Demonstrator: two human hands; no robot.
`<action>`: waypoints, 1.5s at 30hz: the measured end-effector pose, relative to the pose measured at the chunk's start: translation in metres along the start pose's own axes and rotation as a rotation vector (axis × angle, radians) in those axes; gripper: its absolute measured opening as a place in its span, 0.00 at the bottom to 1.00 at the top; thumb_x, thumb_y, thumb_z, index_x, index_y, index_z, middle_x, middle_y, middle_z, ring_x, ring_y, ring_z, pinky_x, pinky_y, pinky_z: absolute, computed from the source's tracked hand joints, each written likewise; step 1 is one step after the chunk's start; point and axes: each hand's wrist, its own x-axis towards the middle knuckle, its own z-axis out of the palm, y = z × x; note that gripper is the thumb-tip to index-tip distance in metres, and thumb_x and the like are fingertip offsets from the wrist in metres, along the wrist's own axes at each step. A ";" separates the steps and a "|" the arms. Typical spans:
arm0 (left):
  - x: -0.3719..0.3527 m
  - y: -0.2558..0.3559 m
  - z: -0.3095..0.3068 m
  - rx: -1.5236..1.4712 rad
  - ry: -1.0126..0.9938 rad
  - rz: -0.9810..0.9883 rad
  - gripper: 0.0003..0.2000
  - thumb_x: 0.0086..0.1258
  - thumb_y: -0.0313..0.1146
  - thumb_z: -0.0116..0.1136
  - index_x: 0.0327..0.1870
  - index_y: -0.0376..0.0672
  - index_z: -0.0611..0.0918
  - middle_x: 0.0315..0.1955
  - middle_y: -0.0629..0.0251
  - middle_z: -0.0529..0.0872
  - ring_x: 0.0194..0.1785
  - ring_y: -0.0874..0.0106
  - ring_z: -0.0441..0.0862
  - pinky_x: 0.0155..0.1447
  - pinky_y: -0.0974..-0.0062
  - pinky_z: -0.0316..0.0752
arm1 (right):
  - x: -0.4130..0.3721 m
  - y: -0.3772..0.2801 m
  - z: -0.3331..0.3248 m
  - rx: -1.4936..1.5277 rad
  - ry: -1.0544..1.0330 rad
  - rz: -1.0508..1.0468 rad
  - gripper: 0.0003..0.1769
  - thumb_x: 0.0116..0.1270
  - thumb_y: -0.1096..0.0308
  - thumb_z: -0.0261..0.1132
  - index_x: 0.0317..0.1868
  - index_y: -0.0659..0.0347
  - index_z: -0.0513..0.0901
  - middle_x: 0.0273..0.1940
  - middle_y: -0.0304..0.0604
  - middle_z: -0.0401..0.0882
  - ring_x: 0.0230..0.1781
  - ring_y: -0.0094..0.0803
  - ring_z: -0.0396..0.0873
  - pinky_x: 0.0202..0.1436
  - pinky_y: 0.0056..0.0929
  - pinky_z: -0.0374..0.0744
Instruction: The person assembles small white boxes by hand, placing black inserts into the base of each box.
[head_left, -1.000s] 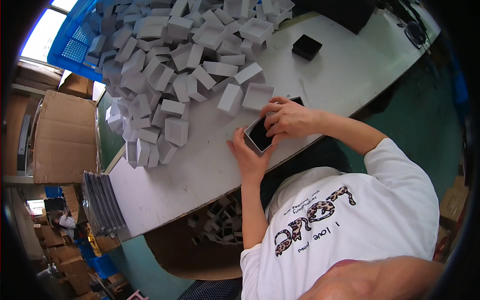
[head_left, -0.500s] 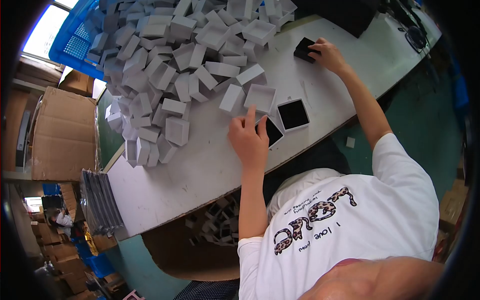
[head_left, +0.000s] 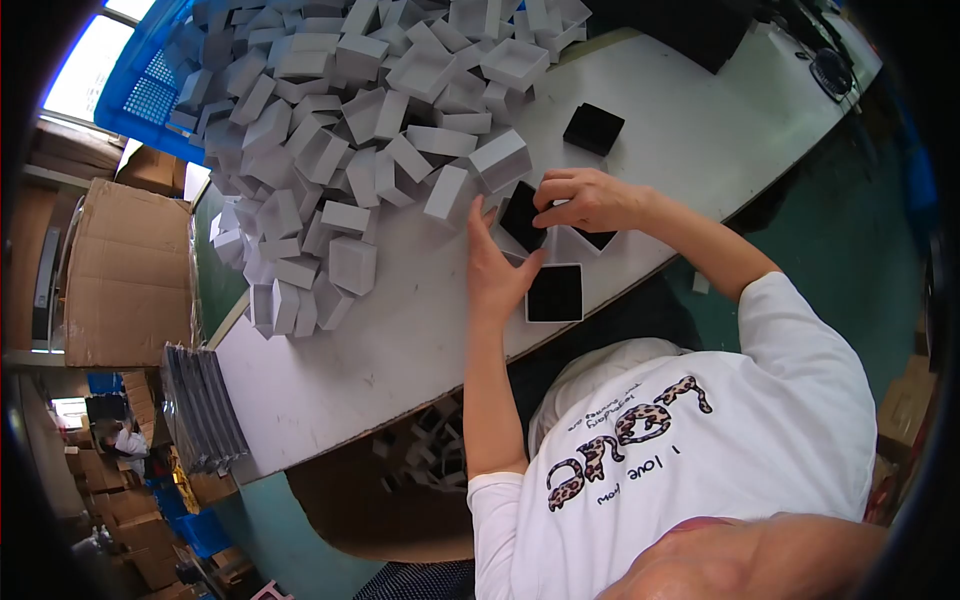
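My right hand (head_left: 585,200) pinches a black insert (head_left: 522,218), which is tilted over an open white box (head_left: 513,252), partly hidden by the insert and my fingers. Around that box's left and lower sides, my left hand (head_left: 494,272) holds it between thumb and fingers. Just below lies a white box with a black inside (head_left: 554,293). Another black-filled white box (head_left: 597,240) is partly covered by my right hand. A stack of black inserts (head_left: 594,129) rests farther up the table.
A large heap of white boxes (head_left: 350,263) covers the table's upper left, beside a blue basket (head_left: 150,85). Cardboard (head_left: 130,275) and wrapped grey sheets (head_left: 203,408) stand at left. A carton (head_left: 380,500) sits below the table edge (head_left: 400,418). Cables lie upper right.
My right hand has come from the black stack to the white box with an insert. The lower black-filled box has shifted down and turned, and my left hand now holds the empty box.
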 end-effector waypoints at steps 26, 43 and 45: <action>0.033 -0.064 -0.042 0.075 0.322 -0.031 0.19 0.70 0.48 0.74 0.35 0.37 0.87 0.53 0.51 0.84 0.60 0.57 0.82 0.62 0.62 0.75 | -0.054 0.052 -0.041 -0.428 0.015 0.892 0.15 0.70 0.59 0.74 0.53 0.54 0.92 0.50 0.42 0.86 0.49 0.45 0.87 0.54 0.43 0.85; -0.030 -0.069 -0.053 -0.055 0.249 0.036 0.61 0.53 0.24 0.83 0.86 0.43 0.50 0.72 0.50 0.70 0.73 0.54 0.74 0.80 0.59 0.67 | 0.096 -0.021 0.069 -0.148 -0.351 -0.026 0.09 0.65 0.64 0.74 0.44 0.53 0.93 0.45 0.38 0.86 0.60 0.33 0.80 0.57 0.37 0.78; -0.032 -0.072 -0.054 -0.008 0.268 0.092 0.53 0.55 0.26 0.83 0.82 0.45 0.61 0.71 0.50 0.70 0.72 0.53 0.74 0.78 0.60 0.69 | 0.101 -0.012 0.069 -0.044 -0.424 0.010 0.09 0.69 0.60 0.73 0.45 0.52 0.93 0.45 0.39 0.87 0.60 0.34 0.81 0.60 0.38 0.77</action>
